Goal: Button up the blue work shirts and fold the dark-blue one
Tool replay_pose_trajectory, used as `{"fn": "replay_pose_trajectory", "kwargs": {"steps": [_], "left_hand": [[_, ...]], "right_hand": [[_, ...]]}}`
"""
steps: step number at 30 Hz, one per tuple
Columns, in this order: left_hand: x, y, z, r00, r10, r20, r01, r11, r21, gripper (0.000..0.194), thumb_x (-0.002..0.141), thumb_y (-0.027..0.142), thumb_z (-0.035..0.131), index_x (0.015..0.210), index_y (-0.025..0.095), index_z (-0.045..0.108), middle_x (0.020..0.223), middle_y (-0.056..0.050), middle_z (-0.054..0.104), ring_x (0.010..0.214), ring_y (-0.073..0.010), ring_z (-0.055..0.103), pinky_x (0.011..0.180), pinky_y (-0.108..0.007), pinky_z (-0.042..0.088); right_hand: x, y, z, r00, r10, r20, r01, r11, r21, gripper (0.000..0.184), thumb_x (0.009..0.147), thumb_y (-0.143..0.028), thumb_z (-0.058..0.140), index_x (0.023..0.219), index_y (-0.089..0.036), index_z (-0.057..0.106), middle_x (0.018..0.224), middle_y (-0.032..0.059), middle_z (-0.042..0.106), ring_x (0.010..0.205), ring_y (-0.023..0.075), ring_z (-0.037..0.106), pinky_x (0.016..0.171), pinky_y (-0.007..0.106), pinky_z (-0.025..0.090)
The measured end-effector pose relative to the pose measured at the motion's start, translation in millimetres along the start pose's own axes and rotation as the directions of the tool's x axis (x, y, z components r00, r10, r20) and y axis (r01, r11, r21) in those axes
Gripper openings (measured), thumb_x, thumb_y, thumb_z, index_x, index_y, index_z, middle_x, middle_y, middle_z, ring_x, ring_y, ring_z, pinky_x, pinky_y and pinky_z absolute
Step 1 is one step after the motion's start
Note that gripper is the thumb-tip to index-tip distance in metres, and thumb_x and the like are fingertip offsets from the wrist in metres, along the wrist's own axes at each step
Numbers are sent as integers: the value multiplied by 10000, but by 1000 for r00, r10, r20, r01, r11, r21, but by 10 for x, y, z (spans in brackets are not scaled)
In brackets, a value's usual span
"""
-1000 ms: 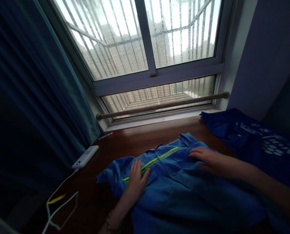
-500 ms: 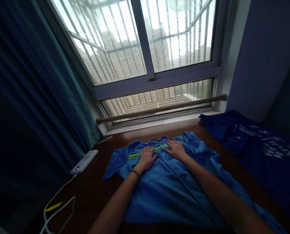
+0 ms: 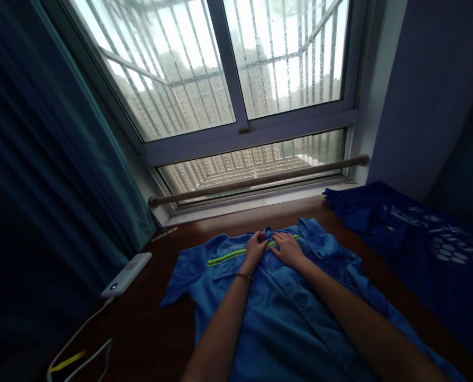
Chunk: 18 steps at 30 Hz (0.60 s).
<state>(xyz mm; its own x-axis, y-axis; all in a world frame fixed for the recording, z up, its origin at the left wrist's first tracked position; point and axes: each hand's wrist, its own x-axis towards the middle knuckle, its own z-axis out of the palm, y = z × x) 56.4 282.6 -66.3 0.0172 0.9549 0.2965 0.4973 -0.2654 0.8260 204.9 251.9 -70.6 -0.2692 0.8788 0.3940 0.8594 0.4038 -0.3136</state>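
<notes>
A blue short-sleeved shirt (image 3: 276,302) with a yellow-green stripe across the chest lies spread front up on the brown wooden surface. At the front opening below the collar, my left hand (image 3: 255,249) has its fingers curled in and its thumb close to them, pinching the shirt's edge. My right hand (image 3: 290,250) rests flat on the stripe just to the right, fingers stretched out. Pale lettering shows above the stripe on the left chest. Both forearms cover part of the shirt's lower front.
On the left, a white power bank (image 3: 127,275) lies with a white cable (image 3: 77,330) and a yellow tag (image 3: 68,361). A darker blue garment (image 3: 415,233) with white print is at the right. Beyond are a window, a horizontal rail (image 3: 260,181) and a blue curtain (image 3: 80,159).
My left hand has moved right from the left chest to the front opening, its fingers going from spread to curled. My right hand has stayed nearly in place. The view has shifted slightly.
</notes>
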Motion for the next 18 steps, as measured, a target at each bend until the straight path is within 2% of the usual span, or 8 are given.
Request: {"fn": "replay_pose_trajectory", "kwargs": {"steps": [4, 7, 9, 11, 12, 18], "left_hand": [[24, -12, -61, 1000, -21, -2, 21, 984, -176, 181, 596, 250, 657, 703, 130, 575, 652, 0, 560, 612, -112, 499, 593, -221, 384], [37, 26, -94, 998, -66, -2, 62, 948, -313, 223, 589, 280, 666, 714, 130, 560, 669, 5, 561, 610, -96, 508, 587, -207, 393], [41, 39, -117, 988, -144, 48, 149, 862, -484, 257, 566, 286, 684, 722, 134, 547, 659, 21, 552, 573, -75, 497, 540, -186, 374], [42, 36, -137, 968, -210, 135, 248, 756, -606, 283, 534, 277, 701, 718, 138, 535, 609, 44, 522, 489, -51, 455, 460, -172, 326], [42, 29, -144, 958, -227, 176, 287, 724, -627, 290, 521, 269, 706, 711, 138, 531, 580, 53, 504, 448, -44, 429, 424, -172, 300], [46, -24, -138, 919, -264, 295, 392, 706, -590, 290, 496, 201, 713, 702, 129, 523, 490, 61, 470, 350, -44, 392, 352, -176, 261]], "right_hand": [[54, -5, -78, 999, 23, -42, -24, 1000, -9, 415, 823, -363, 460, 1148, -111, 513, 1166, 124, 524, 1088, 224, 435, 953, 355, 291], [79, -113, -171, 990, -47, -132, 45, 999, -19, 308, 840, -262, 438, 1090, -110, 532, 1137, 123, 524, 1081, 222, 423, 942, 346, 305], [79, -210, -193, 979, -130, -158, 133, 991, 7, 248, 866, -204, 377, 1030, -129, 547, 1069, 99, 545, 1034, 194, 446, 917, 310, 330], [61, -290, -164, 974, -185, -133, 192, 981, 38, 238, 883, -180, 337, 964, -141, 557, 981, 81, 559, 963, 168, 477, 870, 271, 364], [47, -316, -134, 975, -194, -110, 200, 979, 46, 234, 885, -177, 334, 940, -142, 559, 951, 78, 559, 933, 162, 489, 845, 258, 377], [0, -295, 3, 996, -90, 1, 90, 996, -2, 216, 893, -197, 337, 965, -172, 539, 903, 51, 556, 795, 143, 544, 705, 228, 405]]}}
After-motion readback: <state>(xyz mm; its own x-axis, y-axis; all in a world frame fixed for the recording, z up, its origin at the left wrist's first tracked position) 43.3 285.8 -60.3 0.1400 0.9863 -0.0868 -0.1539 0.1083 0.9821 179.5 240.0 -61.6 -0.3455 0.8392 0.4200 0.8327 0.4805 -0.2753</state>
